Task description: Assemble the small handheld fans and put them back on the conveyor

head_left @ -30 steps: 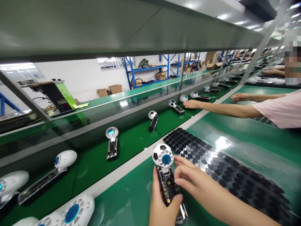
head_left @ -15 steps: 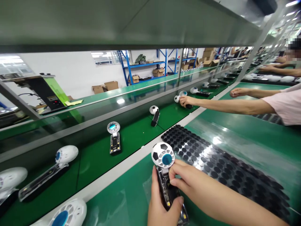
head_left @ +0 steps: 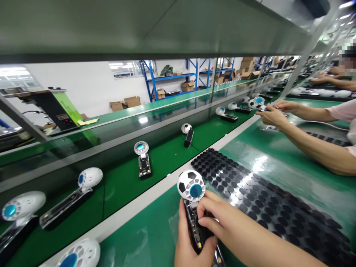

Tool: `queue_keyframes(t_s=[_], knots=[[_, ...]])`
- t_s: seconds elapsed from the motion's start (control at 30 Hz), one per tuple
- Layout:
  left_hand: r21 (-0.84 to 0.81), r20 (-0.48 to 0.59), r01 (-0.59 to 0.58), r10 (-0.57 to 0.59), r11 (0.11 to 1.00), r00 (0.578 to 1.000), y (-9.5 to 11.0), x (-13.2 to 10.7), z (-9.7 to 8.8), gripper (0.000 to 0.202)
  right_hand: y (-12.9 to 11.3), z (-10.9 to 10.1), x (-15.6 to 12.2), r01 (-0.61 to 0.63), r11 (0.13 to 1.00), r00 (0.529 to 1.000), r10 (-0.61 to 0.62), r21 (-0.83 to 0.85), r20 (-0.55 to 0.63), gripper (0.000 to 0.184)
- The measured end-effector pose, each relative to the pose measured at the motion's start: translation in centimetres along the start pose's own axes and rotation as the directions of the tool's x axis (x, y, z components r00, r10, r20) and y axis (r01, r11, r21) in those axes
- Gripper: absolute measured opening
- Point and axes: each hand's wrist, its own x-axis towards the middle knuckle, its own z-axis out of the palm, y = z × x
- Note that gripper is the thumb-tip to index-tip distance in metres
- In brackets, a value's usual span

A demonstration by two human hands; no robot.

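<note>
My left hand [head_left: 191,241] is wrapped round the dark handle of a small handheld fan [head_left: 191,185]. Its head is a white-and-black football shape with a blue disc in a white grille, and circuitry shows along the handle. My right hand [head_left: 214,211] is closed in a pinch against the upper handle, just below the head. Whatever lies between its fingertips is hidden. To the right of both hands, a clear sheet bearing rows of black round pads [head_left: 250,196] lies on the green worktable [head_left: 144,226]. Another white fan head [head_left: 83,254] shows at the bottom left.
Several fans lie along the green conveyor belt [head_left: 119,196], including a football one [head_left: 187,128] and one with a clear-fronted handle [head_left: 144,163]. A pale rail [head_left: 158,185] edges the belt. At right, a co-worker's hands [head_left: 271,113] hold a fan. A shelf panel [head_left: 155,29] hangs overhead.
Fans on the belt have shifted up and to the right. The co-worker's hand has left the belt, and both that person's hands now hold a fan. My hands stay almost in place.
</note>
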Motion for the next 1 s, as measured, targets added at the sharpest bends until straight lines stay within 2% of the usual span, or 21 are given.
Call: queue_keyframes(t_s=[0.17,0.37,0.6,0.87,0.93,1.0], knots=[[-0.039,0.019,-0.016,0.016,0.999,1.0,-0.3,0.1,-0.1,0.095,-0.3,-0.5,-0.1,-0.012,1.0,0.999,0.011,0.008,0.031,0.02],[-0.016,0.043,0.005,-0.004,1.0,0.999,0.3,-0.2,-0.4,0.093,0.2,0.1,0.0,-0.028,1.0,1.0,0.028,-0.002,0.001,0.019],[-0.054,-0.006,0.008,-0.008,0.998,1.0,0.2,-0.3,-0.2,0.092,0.7,0.9,0.1,-0.03,0.999,0.998,0.031,0.036,-0.051,0.021],[-0.237,-0.078,-0.034,0.016,0.971,0.997,-0.6,-0.1,0.2,0.079,1.4,2.2,-0.1,0.073,0.993,0.985,-0.057,0.094,-0.165,0.023],[-0.334,-0.067,-0.02,-0.002,0.942,0.998,-0.3,-0.2,0.2,0.072,1.6,2.3,-0.1,0.055,0.989,0.981,-0.028,0.137,-0.192,0.021],[-0.43,-0.034,0.041,-0.061,0.902,0.998,0.0,-0.2,0.0,0.066,1.8,2.3,-0.1,0.006,0.976,0.981,0.037,0.218,-0.19,0.018]])
